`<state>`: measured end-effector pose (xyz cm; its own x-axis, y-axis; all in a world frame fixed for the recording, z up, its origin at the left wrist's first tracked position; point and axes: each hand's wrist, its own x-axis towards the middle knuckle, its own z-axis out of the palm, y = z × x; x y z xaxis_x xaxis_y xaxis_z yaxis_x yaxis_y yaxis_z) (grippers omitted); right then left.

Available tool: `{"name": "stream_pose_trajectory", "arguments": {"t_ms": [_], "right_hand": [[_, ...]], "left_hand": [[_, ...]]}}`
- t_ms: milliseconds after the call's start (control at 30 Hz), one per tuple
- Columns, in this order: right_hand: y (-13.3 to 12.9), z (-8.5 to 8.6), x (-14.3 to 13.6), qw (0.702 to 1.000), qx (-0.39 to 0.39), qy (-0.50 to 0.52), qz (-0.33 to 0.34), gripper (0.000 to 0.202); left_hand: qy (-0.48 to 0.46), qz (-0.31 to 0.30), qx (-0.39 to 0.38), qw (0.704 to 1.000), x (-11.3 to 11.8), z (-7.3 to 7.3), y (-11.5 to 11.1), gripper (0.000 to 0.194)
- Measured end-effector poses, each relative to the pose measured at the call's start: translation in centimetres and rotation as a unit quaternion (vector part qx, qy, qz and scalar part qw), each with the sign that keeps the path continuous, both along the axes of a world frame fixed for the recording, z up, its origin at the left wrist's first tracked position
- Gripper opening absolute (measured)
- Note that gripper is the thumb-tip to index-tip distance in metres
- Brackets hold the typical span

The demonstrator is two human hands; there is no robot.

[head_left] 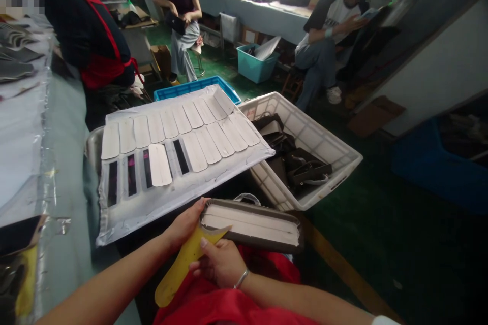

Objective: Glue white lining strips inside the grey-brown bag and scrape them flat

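Observation:
A dark grey bag (251,241) lies tipped in my lap, its long narrow side with a whitish rounded panel (249,224) facing up. My left hand (188,223) grips the bag's left end, fingers partly hidden behind it. In my right hand (223,262) a yellow strip (177,274) is pinched between thumb and fingers. One rounded end of the strip hangs down to the left; its pointed upper end reaches over the near edge of the whitish panel. A clear curved loop (247,197) shows behind the bag.
A white-covered board (183,183) holds rows of white rounded strips (160,165). Beyond it are a blue crate (190,91) and a white crate (316,132) of dark bags (305,170). A worktable (72,188) runs along my left. Several people sit nearby.

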<state>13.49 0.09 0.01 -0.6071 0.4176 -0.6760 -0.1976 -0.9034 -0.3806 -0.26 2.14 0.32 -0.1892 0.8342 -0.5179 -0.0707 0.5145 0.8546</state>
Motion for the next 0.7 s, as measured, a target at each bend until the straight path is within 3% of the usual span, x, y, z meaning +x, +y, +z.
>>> {"name": "stream_pose_trajectory", "arguments": {"t_ms": [100,233,533,600,700], "right_hand": [[0.2,0.1,0.1,1.000,0.001,-0.003,-0.002,0.059],[0.2,0.1,0.2,1.000,0.003,-0.013,-0.010,0.062],[-0.6,0.7,-0.6,0.995,0.022,-0.093,-0.024,0.029],[-0.8,1.1,-0.9,0.994,0.005,-0.107,-0.017,0.026],[-0.9,1.2,-1.1,0.993,-0.010,-0.118,-0.004,0.023]], "left_hand": [[0.026,-0.057,0.038,0.997,0.3,0.5,0.5,0.051],[0.071,-0.088,0.071,0.991,0.7,0.8,0.8,0.048],[0.246,-0.097,0.068,0.962,0.6,0.6,1.2,0.042],[0.321,-0.115,0.114,0.933,0.6,0.8,1.5,0.041],[0.426,-0.238,0.211,0.847,0.9,0.7,2.2,0.039]]}}
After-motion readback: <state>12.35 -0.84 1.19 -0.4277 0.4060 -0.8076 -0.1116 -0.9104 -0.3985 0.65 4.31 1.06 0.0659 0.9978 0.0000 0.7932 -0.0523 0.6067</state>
